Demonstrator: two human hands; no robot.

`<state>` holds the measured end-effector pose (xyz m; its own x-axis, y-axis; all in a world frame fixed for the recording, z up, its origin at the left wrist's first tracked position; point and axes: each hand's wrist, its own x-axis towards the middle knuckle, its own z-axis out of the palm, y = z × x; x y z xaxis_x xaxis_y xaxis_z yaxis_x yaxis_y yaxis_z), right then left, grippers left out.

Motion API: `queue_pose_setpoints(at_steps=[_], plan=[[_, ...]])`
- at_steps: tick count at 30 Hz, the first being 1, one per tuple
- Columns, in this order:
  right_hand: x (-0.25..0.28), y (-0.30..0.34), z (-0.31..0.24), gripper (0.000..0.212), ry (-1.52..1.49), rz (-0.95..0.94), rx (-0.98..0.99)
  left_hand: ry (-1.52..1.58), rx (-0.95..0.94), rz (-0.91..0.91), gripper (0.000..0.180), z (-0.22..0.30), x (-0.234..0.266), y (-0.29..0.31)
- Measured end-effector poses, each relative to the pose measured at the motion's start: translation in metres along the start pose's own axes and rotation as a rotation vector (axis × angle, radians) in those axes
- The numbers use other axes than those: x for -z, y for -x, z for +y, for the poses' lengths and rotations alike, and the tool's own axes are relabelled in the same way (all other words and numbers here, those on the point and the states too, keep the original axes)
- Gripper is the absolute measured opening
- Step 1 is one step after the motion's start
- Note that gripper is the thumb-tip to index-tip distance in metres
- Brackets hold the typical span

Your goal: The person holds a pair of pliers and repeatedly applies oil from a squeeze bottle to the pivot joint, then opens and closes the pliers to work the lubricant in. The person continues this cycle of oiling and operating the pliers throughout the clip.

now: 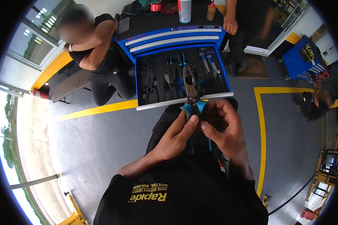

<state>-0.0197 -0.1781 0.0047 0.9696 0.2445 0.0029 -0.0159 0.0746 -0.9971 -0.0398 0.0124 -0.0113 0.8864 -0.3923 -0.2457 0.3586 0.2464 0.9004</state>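
Note:
A pair of combination pliers [190, 87] with blue grips points away from me, jaws toward the open drawer. My left hand [175, 138] is closed round the left grip, its thumb lying along it. On the other grip, my right hand [228, 129] is closed too, thumb and curled fingers near the handle. Both hands are in front of my body, just short of the drawer [184, 102]. In its black insert lie other pliers [167, 80] and sets of hex keys [204, 62]. My fingers hide part of the handles.
The blue tool cabinet [172, 40] carries a spray can [184, 11] and a small brown bottle [211, 12]. A person [97, 56] sits at the left with folded arms; another person's hand [230, 25] rests on the cabinet. A blue tool cart [298, 58] stands far right.

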Motion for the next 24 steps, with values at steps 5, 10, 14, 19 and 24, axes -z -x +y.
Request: queue_pose_setpoints(at_steps=[5,10,14,19,24], plan=[[0.029,-0.002,-0.012,0.038,0.096,0.091,0.002,0.113,-0.15,-0.124,0.056,0.0,0.001,0.001],[0.028,0.002,-0.007,0.03,0.044,0.012,-0.112,0.052,-0.137,-0.09,0.057,-0.003,-0.007,0.002],[0.017,-0.001,0.002,0.03,-0.036,-0.057,-0.117,-0.079,-0.014,-0.014,0.059,-0.005,-0.005,0.0],[0.027,-0.002,0.001,0.033,-0.044,-0.003,-0.148,-0.183,0.016,0.066,0.057,0.004,-0.014,-0.001],[0.043,-0.003,-0.009,0.037,0.009,0.017,-0.202,-0.165,-0.049,0.019,0.053,0.011,-0.01,-0.003]])
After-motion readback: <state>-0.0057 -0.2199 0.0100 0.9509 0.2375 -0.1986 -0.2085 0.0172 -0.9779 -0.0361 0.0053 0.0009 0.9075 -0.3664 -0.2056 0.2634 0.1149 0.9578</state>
